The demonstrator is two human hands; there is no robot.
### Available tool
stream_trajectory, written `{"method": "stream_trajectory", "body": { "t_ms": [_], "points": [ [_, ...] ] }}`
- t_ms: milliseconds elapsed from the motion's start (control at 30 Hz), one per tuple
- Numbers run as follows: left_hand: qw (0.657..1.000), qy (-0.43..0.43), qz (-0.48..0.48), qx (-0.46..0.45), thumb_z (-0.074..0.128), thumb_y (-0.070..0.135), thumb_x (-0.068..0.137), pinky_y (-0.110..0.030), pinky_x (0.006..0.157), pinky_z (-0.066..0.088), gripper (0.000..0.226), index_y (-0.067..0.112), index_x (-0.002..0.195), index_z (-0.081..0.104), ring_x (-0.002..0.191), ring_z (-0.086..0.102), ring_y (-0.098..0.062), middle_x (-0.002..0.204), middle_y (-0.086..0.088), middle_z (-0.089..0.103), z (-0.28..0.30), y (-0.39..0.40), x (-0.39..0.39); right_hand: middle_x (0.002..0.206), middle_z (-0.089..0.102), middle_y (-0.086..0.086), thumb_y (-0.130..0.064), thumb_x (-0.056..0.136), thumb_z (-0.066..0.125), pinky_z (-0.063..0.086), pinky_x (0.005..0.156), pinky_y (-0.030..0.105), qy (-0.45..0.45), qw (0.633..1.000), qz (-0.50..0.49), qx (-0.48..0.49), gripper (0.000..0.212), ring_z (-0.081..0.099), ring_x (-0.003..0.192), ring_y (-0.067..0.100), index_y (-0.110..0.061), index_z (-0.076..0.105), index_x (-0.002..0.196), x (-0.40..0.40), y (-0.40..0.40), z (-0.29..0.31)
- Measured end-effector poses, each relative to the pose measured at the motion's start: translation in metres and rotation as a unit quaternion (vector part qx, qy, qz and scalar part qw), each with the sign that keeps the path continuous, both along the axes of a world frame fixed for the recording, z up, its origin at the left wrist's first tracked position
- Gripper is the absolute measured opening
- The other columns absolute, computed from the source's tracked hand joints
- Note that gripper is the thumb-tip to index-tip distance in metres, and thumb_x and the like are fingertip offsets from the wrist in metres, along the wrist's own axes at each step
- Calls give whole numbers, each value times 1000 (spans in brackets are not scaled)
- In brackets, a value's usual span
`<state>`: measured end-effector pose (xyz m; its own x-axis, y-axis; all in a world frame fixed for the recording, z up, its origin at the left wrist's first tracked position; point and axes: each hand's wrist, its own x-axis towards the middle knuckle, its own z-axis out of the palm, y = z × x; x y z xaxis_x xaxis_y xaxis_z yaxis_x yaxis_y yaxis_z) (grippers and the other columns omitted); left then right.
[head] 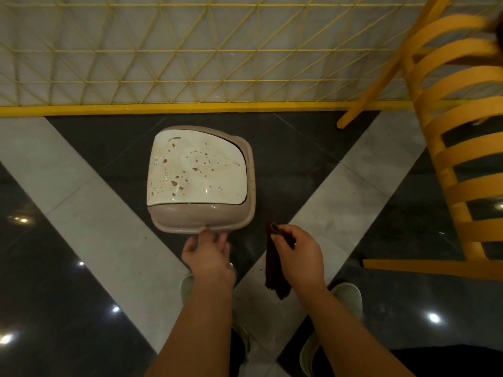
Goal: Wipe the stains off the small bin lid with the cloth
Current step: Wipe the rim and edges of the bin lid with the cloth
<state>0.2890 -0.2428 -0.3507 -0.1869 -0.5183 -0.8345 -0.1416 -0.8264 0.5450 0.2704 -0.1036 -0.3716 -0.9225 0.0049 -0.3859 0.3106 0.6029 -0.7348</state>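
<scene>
We judge the wiping not yet begun: the bin lid is spotted brown all over, our left hand touches the bin's near rim (whether gripping, we cannot tell), and our right hand pinches the dark cloth just beside the bin.

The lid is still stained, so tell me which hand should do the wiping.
Right. The right hand already pinches the cloth, hanging free beside the bin. The left hand touches the bin's near rim, probably steadying it under the lid.

One head-worn camera looks steeply down, close above the floor ahead.
</scene>
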Motion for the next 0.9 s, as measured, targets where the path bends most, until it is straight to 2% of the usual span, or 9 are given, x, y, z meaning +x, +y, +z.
{"method": "stream_trajectory", "body": {
  "t_ms": [167,367,433,467,533,633,667,800,900],
  "points": [
    [997,48,-19,63,48,12,98,-36,94,44,38,12,137,46,93,65,-19,120,-13,64,-2,22,-15,102,65,-12,-28,91,61,42,73,12,28,999,5,-26,18,60,89,4,-30,68,107,7,1,8],
    [999,20,-50,-7,42,10,100,-44,99,47,33,14,132,41,84,65,-21,99,-12,65,2,16,1,102,58,-18,-30,91,60,36,72,1,91,995,35,6,20,53,88,-4,-33,65,110,11,-5,22],
    [997,17,-66,-19,41,9,100,-44,92,51,34,17,133,37,84,64,-23,108,-17,62,6,15,7,102,59,-16,-29,91,61,38,73,3,103,992,77,1,20,54,88,-3,-33,65,111,18,-17,23],
    [997,17,-72,-18,41,9,100,-41,82,54,34,17,133,36,85,62,-24,110,-19,59,7,15,10,105,59,-14,-29,91,60,40,75,5,102,989,105,-3,21,55,90,-1,-34,64,111,22,-24,22],
    [996,13,-82,-15,39,8,101,-32,64,51,34,19,132,35,84,59,-23,107,-15,54,7,15,12,108,60,-12,-27,92,58,45,79,12,101,984,149,-2,22,58,93,3,-33,63,113,25,-33,18],
    [995,18,-99,-18,40,6,100,-26,53,52,30,21,126,37,81,60,-21,105,-14,56,7,10,10,102,63,-7,-22,90,60,51,72,20,140,978,152,8,20,61,88,9,-31,66,107,17,-36,10],
    [994,21,-106,-21,40,6,101,-26,55,54,26,21,122,37,80,61,-21,103,-14,57,7,8,9,101,64,-6,-22,89,61,51,70,21,153,976,152,16,20,61,86,10,-31,66,106,11,-36,9],
    [993,35,-110,-40,38,12,102,-39,90,50,14,17,115,37,94,62,-28,107,-16,59,6,3,6,102,64,-4,-29,92,59,43,70,15,157,984,73,35,19,61,87,11,-30,67,109,-33,-37,9],
    [994,41,-92,-47,38,11,102,-39,93,48,15,16,117,37,90,62,-23,100,-10,60,6,5,5,106,62,-4,-33,94,57,36,65,9,136,988,51,53,22,58,87,9,-31,67,114,-69,-44,12]
  ]
}}
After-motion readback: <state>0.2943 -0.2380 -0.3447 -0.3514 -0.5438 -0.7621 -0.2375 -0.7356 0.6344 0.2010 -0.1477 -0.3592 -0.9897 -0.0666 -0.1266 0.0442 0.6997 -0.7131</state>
